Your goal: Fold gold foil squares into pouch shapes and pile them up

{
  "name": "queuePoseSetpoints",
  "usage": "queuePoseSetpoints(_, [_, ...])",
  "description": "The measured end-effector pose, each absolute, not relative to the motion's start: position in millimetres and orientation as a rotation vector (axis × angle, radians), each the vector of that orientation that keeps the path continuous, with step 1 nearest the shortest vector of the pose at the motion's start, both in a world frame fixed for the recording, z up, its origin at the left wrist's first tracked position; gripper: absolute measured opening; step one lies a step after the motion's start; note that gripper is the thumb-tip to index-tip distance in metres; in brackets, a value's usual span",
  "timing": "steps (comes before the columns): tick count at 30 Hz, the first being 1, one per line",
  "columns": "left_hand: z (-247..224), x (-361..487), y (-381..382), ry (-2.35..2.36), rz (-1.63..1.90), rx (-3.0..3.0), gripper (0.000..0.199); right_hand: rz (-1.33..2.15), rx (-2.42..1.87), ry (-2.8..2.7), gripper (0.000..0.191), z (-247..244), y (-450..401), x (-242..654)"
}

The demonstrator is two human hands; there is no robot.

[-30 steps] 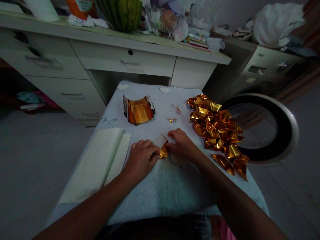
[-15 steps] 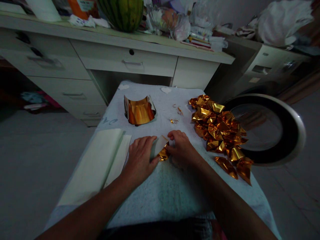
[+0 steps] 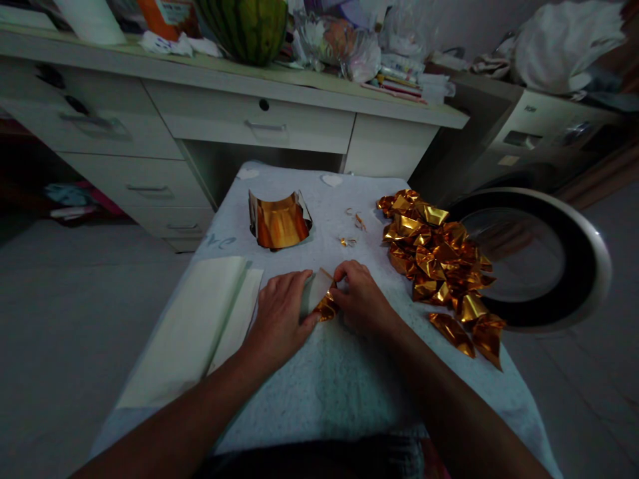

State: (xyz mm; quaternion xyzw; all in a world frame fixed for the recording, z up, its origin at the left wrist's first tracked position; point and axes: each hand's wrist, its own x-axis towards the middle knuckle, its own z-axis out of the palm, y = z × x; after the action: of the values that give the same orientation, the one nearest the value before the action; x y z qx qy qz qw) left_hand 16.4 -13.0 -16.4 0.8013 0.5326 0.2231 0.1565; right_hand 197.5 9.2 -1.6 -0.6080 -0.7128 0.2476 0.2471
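Observation:
A small piece of gold foil paper [image 3: 327, 307] with a pale backing lies between my hands on the cloth-covered table. My left hand [image 3: 282, 313] holds its left side, thumb at the lower edge and fingers at the top. At its right side, the fingers of my right hand [image 3: 362, 293] pinch the edge. Folded gold foil pieces [image 3: 434, 249] form a pile to the right. Beyond my left hand stands a curved stack of gold sheets [image 3: 282, 223]. Pale paper sheets [image 3: 184, 326] lie to the left.
Small gold scraps [image 3: 348, 241] lie beyond my hands. Behind the table, a white desk [image 3: 249, 126] carries a watermelon [image 3: 244, 30] and plastic bags. A washing machine with its round door [image 3: 599, 259] open stands at the right.
The fingers of my right hand have shifted slightly at the foil's edge, and the foil's gold part looks a little more creased. My left hand stays nearly in place.

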Motion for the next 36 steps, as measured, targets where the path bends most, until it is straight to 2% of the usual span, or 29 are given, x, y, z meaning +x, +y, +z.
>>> queuePoseSetpoints(5, [-19.8, 16.9, -13.7, 1.537, 0.638, 2.264, 0.076, 1.063, -1.443, -1.704, 0.024, -9.9, 10.0, 200.6])
queuePoseSetpoints(7, [-19.8, 17.2, -13.8, 1.537, 0.652, 2.254, 0.078, 1.171, -1.373, -1.629, 0.022, -12.7, 10.6, 202.4])
queuePoseSetpoints(10, [-16.8, 16.4, -13.1, 1.515, 0.697, 2.207, 0.077, 1.34, -1.307, -1.486, 0.01, -11.0, 10.6, 204.6])
queuePoseSetpoints(15, [-8.4, 11.5, -9.7, 1.494, 0.87, 1.796, 0.073, 1.513, -1.219, -1.274, 0.013, -2.4, 10.9, 208.0])
queuePoseSetpoints(20, [-7.3, 7.2, -6.1, 1.304, 1.085, 1.451, 0.06, 1.566, -1.179, -1.256, 0.019, -0.9, 12.6, 212.3])
queuePoseSetpoints(29, [-3.8, 6.7, -4.5, 1.243, 1.162, 1.263, 0.047, 1.67, -1.117, -1.288, 0.027, 0.6, 10.1, 218.7])
queuePoseSetpoints(34, [0.5, 12.2, -6.1, 1.161, 1.265, 1.112, 0.029, 1.685, -1.061, -1.164, 0.037, 2.8, 10.0, 214.3])
queuePoseSetpoints(36, [0.9, 14.3, -6.6, 1.147, 1.311, 1.077, 0.027, 1.676, -1.067, -1.115, 0.038, 0.9, 10.4, 211.7])
